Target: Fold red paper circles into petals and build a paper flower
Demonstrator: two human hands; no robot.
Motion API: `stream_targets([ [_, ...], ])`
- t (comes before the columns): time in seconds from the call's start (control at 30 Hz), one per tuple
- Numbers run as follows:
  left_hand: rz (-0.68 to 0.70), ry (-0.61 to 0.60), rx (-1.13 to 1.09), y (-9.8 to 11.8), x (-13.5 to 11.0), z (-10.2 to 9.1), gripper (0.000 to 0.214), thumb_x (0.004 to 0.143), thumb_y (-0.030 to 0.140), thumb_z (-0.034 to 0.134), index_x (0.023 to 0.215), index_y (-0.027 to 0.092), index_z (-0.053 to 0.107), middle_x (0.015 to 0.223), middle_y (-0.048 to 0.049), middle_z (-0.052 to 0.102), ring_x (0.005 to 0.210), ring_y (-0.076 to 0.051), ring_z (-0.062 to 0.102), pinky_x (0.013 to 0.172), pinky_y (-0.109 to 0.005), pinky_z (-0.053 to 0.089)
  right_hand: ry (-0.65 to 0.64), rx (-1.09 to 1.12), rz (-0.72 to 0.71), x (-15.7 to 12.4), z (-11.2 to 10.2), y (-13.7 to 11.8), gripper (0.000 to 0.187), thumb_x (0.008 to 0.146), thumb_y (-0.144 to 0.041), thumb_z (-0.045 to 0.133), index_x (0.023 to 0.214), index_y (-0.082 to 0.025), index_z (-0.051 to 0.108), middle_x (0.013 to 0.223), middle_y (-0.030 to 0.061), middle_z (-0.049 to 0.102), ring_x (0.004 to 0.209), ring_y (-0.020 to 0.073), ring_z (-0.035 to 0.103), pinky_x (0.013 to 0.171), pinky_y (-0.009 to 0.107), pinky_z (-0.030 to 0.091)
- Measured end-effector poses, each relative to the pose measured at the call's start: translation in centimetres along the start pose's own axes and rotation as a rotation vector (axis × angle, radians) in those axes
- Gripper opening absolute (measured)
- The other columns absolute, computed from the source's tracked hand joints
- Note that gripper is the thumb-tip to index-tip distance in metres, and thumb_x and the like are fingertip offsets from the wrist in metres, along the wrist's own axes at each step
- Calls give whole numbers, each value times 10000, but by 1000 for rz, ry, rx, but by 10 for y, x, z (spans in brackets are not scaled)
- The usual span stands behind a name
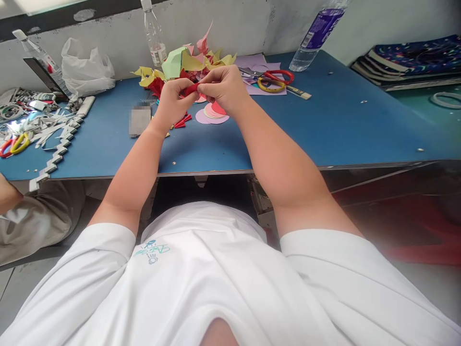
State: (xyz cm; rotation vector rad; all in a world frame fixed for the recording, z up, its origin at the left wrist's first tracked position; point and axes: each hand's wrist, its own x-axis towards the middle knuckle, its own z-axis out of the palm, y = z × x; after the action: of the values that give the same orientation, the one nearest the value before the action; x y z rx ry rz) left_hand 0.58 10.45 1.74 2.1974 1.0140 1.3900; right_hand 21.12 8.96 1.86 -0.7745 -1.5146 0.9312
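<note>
Two hands [225, 90] pinching one small piece [191, 89] between them, deep red, narrow, partly covered

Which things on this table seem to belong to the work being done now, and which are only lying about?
Likely for the work:
- red paper piece being held
- small red pieces
- coloured paper circles
- folded coloured paper
- purple paper, with scissors on it

Probably just lying about:
- purple-labelled bottle
- white plastic bag
</note>
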Motion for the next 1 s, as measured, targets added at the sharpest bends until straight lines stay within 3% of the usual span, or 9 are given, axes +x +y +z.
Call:
stream_targets([
  [0.17,51,-23,-2,-5,-1,-2,518,882,397,934,613,327,497,702,-42,470,749,-282,410,775,-513,333,5,-18,8,0,1,2,176,682,-418,964,713,-372,796,665,4,642,686,255,541,760,494,519],
  [0.3,13,-67,46,3,-6,-2,524,977,428,939,690,323,514,741,-40,506,827,-278,481,823,-511,413,-14,-2,49,2,-1,9,269,665,-460,1034,691,-402,773,712,38,707,722,285,569,775,527,538],
  [0.43,7,-52,55,16,-10,-1,475,1047,411,861,725,329,521,770,-37,522,844,-263,427,828,-504,432,-7,13,73,2,-2,10,353,652,-555,1058,686,-421,733,736,47,696,738,297,579,798,549,537],
  [0.63,-3,-5,74,30,-12,-3,447,966,221,825,672,320,504,741,-35,541,804,-270,452,787,-509,385,-23,25,23,1,-1,5,269,693,-541,1015,755,-385,804,718,24,694,718,281,575,769,518,517],
  [0.8,-23,-27,58,28,-12,-3,464,1000,280,844,669,316,520,732,-42,549,823,-272,452,783,-507,395,10,18,-22,1,2,-1,104,662,-435,897,682,-373,816,668,0,650,671,240,514,753,483,491],
  [1.0,-23,-3,48,15,-9,2,419,936,377,804,670,342,482,765,-66,535,783,-322,507,796,-551,426,35,-16,17,-1,3,0,217,688,-487,972,689,-401,773,692,22,674,703,274,518,735,487,512],
])
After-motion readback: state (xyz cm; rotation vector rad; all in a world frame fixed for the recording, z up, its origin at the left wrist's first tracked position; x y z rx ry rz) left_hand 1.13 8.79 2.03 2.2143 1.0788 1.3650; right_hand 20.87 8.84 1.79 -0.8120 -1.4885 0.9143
